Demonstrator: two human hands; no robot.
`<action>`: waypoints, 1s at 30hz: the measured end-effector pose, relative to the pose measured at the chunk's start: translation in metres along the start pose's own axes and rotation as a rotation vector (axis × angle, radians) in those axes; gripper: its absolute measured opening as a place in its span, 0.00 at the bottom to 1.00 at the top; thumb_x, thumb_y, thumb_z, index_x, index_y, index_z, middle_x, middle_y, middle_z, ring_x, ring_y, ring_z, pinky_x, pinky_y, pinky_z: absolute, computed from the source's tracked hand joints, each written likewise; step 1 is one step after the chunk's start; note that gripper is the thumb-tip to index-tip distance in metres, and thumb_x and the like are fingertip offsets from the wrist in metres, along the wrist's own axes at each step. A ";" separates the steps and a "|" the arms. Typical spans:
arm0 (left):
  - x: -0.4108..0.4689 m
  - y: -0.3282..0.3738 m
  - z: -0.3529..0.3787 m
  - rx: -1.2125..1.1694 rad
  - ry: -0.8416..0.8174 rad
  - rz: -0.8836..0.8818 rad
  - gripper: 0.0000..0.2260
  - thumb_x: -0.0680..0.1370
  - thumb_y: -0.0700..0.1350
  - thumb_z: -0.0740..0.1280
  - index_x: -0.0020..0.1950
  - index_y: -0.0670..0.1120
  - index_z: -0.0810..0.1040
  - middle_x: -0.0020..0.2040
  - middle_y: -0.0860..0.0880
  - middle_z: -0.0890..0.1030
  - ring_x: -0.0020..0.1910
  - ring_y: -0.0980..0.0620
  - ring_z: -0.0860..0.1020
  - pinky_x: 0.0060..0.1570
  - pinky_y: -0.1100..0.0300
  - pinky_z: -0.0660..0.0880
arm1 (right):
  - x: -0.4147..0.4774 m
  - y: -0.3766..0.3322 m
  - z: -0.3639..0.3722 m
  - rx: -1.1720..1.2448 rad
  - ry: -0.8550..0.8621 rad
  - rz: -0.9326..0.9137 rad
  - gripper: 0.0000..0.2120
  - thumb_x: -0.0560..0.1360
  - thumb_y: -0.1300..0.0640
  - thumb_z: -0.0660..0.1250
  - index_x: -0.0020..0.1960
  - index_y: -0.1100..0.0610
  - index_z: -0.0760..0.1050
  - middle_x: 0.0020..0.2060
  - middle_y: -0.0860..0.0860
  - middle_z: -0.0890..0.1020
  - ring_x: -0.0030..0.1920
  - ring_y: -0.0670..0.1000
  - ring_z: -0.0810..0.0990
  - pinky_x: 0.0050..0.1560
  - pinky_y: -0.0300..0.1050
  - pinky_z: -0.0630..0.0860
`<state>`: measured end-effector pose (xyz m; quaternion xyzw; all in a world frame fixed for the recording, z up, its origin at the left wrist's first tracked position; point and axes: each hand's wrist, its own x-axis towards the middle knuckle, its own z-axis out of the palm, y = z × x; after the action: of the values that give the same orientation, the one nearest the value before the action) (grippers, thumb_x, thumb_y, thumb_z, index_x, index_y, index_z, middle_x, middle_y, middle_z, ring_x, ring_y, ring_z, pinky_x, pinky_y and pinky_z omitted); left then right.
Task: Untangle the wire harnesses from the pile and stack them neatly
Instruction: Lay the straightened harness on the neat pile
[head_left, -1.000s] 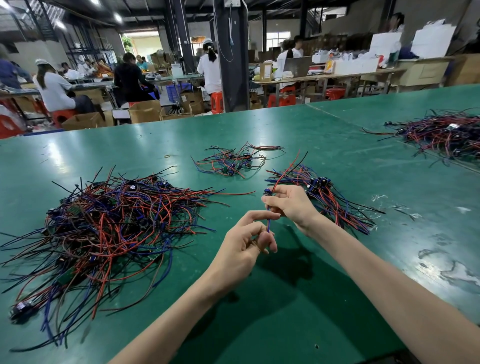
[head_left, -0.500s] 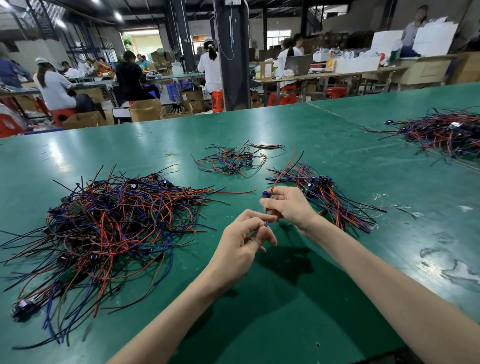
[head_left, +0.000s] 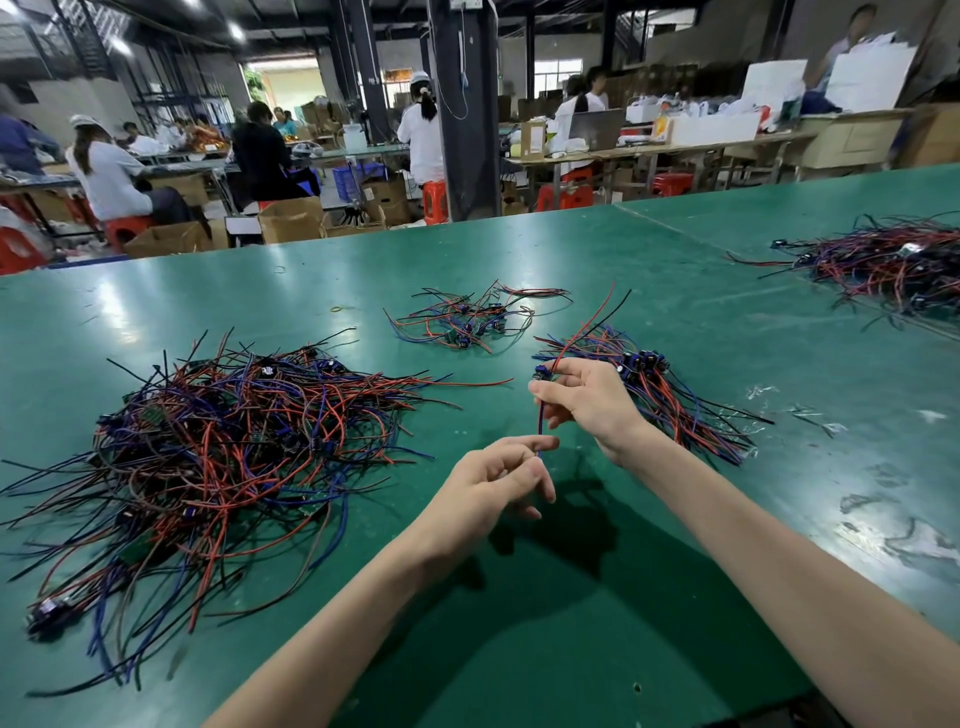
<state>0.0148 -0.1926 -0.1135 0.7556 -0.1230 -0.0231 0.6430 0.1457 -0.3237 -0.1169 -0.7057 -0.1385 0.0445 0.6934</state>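
Right hand (head_left: 589, 402) is pinching one wire harness (head_left: 540, 426) just below its connector, above the table (head_left: 649, 597). Left hand (head_left: 493, 480) seems to be nipping the wire's lower end, drawing it straight. Neat stack (head_left: 675, 400) is lying just behind the right hand, modest. Tangled pile (head_left: 218, 452) is sitting large at left, so most of the sorting is likely remaining.

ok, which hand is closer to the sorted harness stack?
Right. The right hand, gripping a harness, is beside the sorted stack's left end; the left hand, pinching the harness's lower end, sits nearer the camera, clear of it.
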 end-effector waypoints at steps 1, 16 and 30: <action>0.000 0.000 0.000 -0.017 0.005 -0.023 0.15 0.81 0.38 0.59 0.35 0.44 0.77 0.64 0.48 0.75 0.51 0.61 0.76 0.42 0.65 0.75 | 0.000 -0.001 0.000 0.010 0.001 -0.002 0.04 0.74 0.68 0.68 0.43 0.61 0.76 0.30 0.56 0.78 0.22 0.45 0.75 0.24 0.36 0.73; -0.003 0.000 0.010 0.037 0.119 0.053 0.10 0.73 0.47 0.63 0.35 0.51 0.82 0.71 0.59 0.67 0.65 0.61 0.69 0.66 0.59 0.65 | 0.001 -0.028 -0.017 0.132 -0.030 0.014 0.06 0.77 0.68 0.63 0.53 0.64 0.73 0.34 0.54 0.75 0.27 0.43 0.77 0.32 0.38 0.79; 0.003 -0.006 0.006 -0.001 0.232 -0.023 0.07 0.68 0.45 0.64 0.35 0.51 0.82 0.64 0.58 0.73 0.55 0.54 0.77 0.49 0.62 0.75 | 0.041 -0.020 -0.095 -0.880 0.301 0.119 0.04 0.71 0.64 0.71 0.39 0.58 0.79 0.31 0.58 0.83 0.29 0.50 0.82 0.52 0.48 0.79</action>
<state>0.0175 -0.1977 -0.1202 0.7541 -0.0391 0.0568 0.6531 0.2065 -0.4053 -0.0886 -0.9380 -0.0013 -0.0817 0.3369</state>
